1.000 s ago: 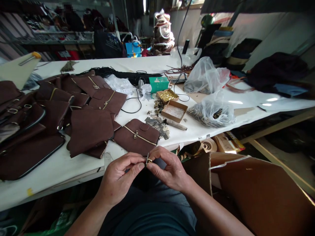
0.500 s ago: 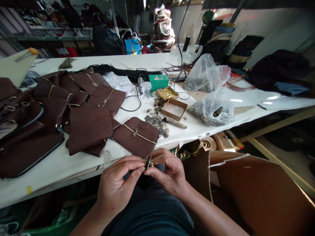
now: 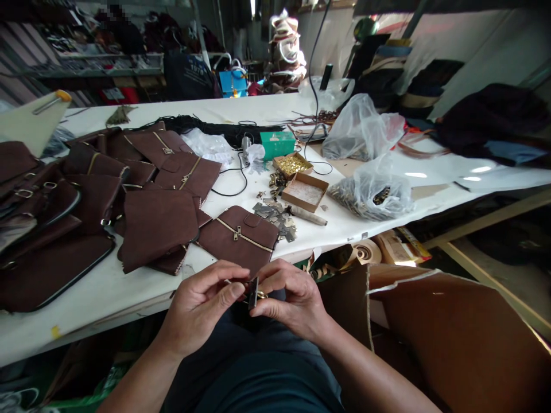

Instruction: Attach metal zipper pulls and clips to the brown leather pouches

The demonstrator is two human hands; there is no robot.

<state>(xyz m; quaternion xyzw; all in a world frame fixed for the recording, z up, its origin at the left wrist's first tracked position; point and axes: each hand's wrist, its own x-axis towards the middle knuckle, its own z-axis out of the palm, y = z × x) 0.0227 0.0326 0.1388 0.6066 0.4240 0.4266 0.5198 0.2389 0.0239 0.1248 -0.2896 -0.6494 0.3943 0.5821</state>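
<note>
**Two hands pinching a small metal clasp over the lap**

I am looking down through the head camera. The left hand [image 3: 202, 307] and the right hand [image 3: 293, 298] are meeting just below the near edge of the tabletop [image 3: 107, 292]. Both are narrowed to a pinch, thumb and forefinger closing on one small dark metal clasp [image 3: 253, 293] with a glint of gold on it. The clasp is hanging over the lap, not over the tabletop.

I am judging the grip as slight. The piece is tiny and only fingertips are holding it, so a slip could drop it between the knees or into the open cardboard carton [image 3: 451, 332] at the right. A brown pouch [image 3: 239, 238] is lying right at the edge, just beyond the hands, where a rising knuckle could nudge it off. Loose metal plates [image 3: 275, 217] are lying close behind it.
</note>
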